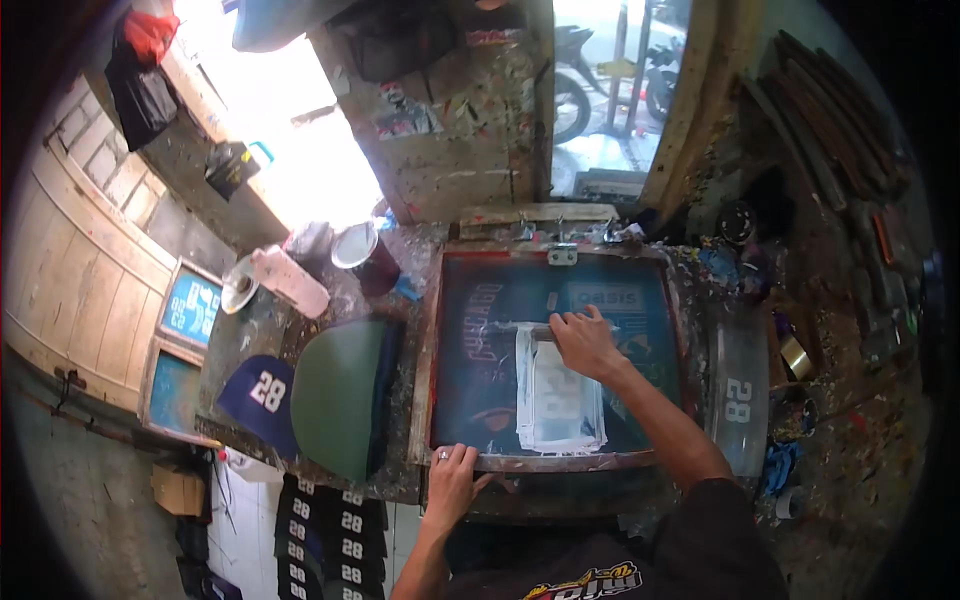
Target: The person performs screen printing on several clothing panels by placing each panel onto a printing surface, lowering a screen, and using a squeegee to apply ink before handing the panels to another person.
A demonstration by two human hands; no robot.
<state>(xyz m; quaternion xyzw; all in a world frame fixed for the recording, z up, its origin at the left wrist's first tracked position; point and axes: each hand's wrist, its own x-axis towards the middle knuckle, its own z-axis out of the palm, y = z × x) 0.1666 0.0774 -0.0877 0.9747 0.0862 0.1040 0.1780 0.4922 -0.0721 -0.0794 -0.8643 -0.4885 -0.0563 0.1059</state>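
Note:
A wooden-framed printing screen (pixel 560 462) with blue-green mesh lies flat in front of me. White ink (pixel 525 405) borders a rectangular patch on its mesh, with pale digits showing inside. My right hand (pixel 585 342) is closed at the far end of this patch. Its fingers hold what looks like a narrow squeegee (pixel 539 329), mostly hidden beneath them. At the screen's near left corner, my left hand (pixel 453 483) grips the frame's edge, fingers on top and thumb stretched to the right. Metal hinge hardware (pixel 562 256) sits at the frame's far side.
Left of the screen lie a green rounded board (pixel 340 400) and a dark blue cap panel (pixel 258 403). Behind them stand a dark tub (pixel 368 260) and a pink bottle (pixel 290 283). A clear printed strip (pixel 738 400) lies at right. Printed dark pieces (pixel 330 545) are at lower left.

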